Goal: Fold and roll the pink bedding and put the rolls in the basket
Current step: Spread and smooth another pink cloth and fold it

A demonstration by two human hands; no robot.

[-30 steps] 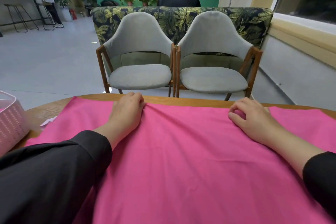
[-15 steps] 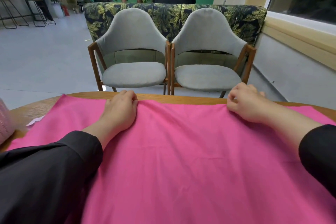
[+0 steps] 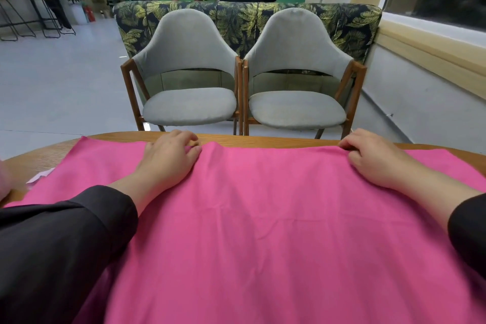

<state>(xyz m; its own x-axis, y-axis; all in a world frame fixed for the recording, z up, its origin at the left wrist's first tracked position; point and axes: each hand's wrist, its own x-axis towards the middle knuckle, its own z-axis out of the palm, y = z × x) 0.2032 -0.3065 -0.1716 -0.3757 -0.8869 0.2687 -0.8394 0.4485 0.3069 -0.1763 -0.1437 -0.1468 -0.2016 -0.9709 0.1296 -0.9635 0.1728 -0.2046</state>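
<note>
A bright pink cotton bedding sheet (image 3: 263, 218) lay spread over a round wooden table (image 3: 276, 139) facing two grey upholstered chairs (image 3: 189, 102); the left hand (image 3: 168, 160) and right hand (image 3: 373, 160) each pinched its far edge; fingertips were hidden; a pale blur at the left edge was unclear.

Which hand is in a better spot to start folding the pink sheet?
Neither alone, probably. The left hand and the right hand both pinch the far edge of the pink sheet, evenly spaced, so both should pull it together.
</note>
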